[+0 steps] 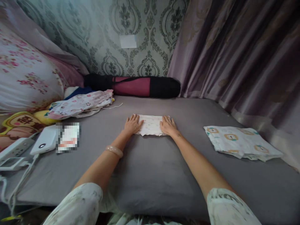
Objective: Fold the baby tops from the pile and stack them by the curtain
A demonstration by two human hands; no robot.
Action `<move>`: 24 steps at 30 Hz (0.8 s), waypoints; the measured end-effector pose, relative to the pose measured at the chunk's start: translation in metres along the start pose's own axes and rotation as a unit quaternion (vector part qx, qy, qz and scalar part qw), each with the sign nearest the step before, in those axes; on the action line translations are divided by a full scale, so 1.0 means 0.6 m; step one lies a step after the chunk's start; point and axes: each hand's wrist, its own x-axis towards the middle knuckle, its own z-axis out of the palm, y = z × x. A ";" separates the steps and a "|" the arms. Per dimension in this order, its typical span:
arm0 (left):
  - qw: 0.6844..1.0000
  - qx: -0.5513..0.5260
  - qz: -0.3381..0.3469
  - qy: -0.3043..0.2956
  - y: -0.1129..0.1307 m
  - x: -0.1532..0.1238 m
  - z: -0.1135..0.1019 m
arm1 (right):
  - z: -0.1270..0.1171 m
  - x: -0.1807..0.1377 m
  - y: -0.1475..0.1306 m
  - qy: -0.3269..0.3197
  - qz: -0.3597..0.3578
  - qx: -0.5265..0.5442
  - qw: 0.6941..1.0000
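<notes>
A small white folded cloth (151,125) with a faint print lies flat on the grey bed sheet (150,162), its near edge a little wavy. My left hand (133,124) rests flat on the cloth's left end, fingers stretched out and pointing away from me. On the opposite end, my right hand (167,125) lies palm down with its fingers extended. Both hands press on top of the cloth rather than grip it. Part of each end is hidden under the palms.
Right of my arms lies a folded cloth with lion prints (243,142). A pile of clothes (81,104) sits at the left, near a white power bank (45,140), a power strip (17,148) and cables. Along the wall stretches a black and maroon long bag (133,86).
</notes>
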 end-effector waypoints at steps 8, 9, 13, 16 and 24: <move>0.999 -0.025 0.010 -0.018 -0.038 -0.002 0.007 | 0.000 -0.010 0.025 0.001 0.008 0.010 1.000; 0.999 -0.026 0.009 -0.022 -0.039 -0.002 0.005 | 0.001 -0.010 0.025 0.002 0.008 0.011 1.000; 0.999 -0.025 0.011 -0.041 -0.037 -0.002 -0.003 | -0.001 -0.008 0.025 -0.002 0.007 0.011 1.000; 0.999 -0.010 0.016 -0.033 -0.028 0.000 -0.012 | -0.008 -0.002 0.020 -0.017 0.008 0.002 1.000; 0.999 0.000 0.026 0.032 0.023 0.010 -0.012 | -0.009 0.011 -0.010 0.034 -0.006 0.007 0.999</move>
